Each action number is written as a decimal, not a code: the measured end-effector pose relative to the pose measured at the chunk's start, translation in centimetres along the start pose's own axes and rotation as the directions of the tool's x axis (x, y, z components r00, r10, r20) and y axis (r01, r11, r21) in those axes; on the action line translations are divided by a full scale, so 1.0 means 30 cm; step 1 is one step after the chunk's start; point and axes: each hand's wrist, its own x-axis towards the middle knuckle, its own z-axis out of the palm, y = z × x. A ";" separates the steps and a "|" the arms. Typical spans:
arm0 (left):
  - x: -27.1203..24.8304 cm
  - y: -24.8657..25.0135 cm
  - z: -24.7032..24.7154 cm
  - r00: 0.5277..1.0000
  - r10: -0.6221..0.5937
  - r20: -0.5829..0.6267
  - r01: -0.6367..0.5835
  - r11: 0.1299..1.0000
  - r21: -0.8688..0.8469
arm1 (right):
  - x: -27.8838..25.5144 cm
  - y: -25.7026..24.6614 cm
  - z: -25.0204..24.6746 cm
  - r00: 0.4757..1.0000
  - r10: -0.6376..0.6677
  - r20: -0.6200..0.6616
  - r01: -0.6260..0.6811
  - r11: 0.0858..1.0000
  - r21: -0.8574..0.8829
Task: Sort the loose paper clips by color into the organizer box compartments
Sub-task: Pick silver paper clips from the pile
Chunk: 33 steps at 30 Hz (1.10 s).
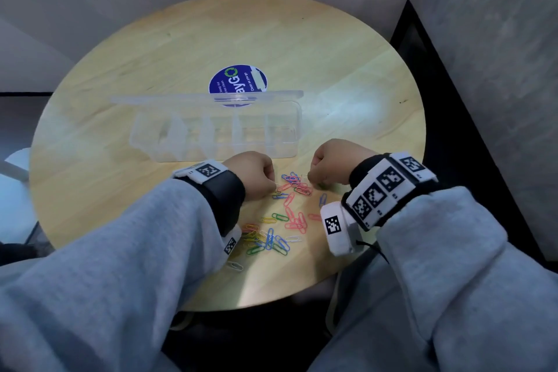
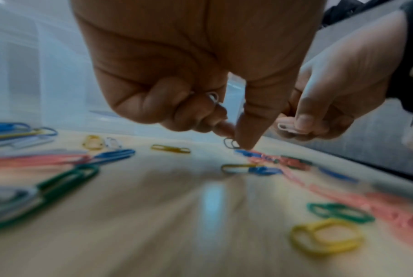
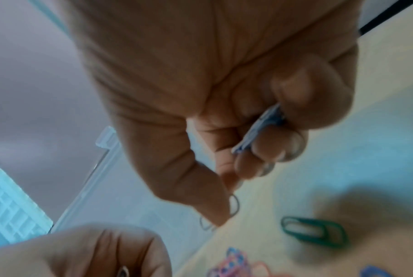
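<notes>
Loose paper clips (image 1: pixel 290 211) in pink, blue, green, yellow and white lie scattered on the table before the clear organizer box (image 1: pixel 297 130), whose lid stands open. My left hand (image 1: pixel 265 178) hovers at the pile's left edge. A white clip (image 2: pixel 212 97) is tucked in its curled fingers, while thumb and forefinger reach down to a thin clip (image 2: pixel 230 143) on the table. My right hand (image 1: pixel 317 180) is at the pile's far right. It holds pale clips (image 3: pixel 257 131) in its curled fingers and pinches another thin clip (image 3: pixel 234 204) at its fingertips.
The round wooden table (image 1: pixel 120 190) has a blue sticker (image 1: pixel 238 81) behind the box. A green clip (image 3: pixel 314 232) lies just right of my right hand. Walls stand close behind and to the right, with a dark gap (image 1: pixel 453 100) along the right edge.
</notes>
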 end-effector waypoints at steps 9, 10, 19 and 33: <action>-0.083 0.021 -0.119 0.989 -0.075 0.128 0.146 0.647 -0.748 | -0.057 0.025 -0.074 0.988 -0.153 0.027 0.103 0.774 0.625; -0.088 0.020 -0.132 0.987 -0.088 0.136 0.162 0.545 -0.823 | -0.061 0.021 -0.076 0.984 -0.174 0.033 0.101 0.705 0.702; -0.084 0.005 -0.181 0.977 -0.154 0.145 0.182 0.264 -0.947 | -0.054 -0.025 -0.091 0.990 -0.132 -0.051 0.059 0.056 0.997; 0.020 0.042 -0.201 0.990 -0.075 0.117 0.113 -0.049 -0.992 | 0.005 -0.110 -0.078 0.991 -0.127 -0.047 0.037 -0.084 0.996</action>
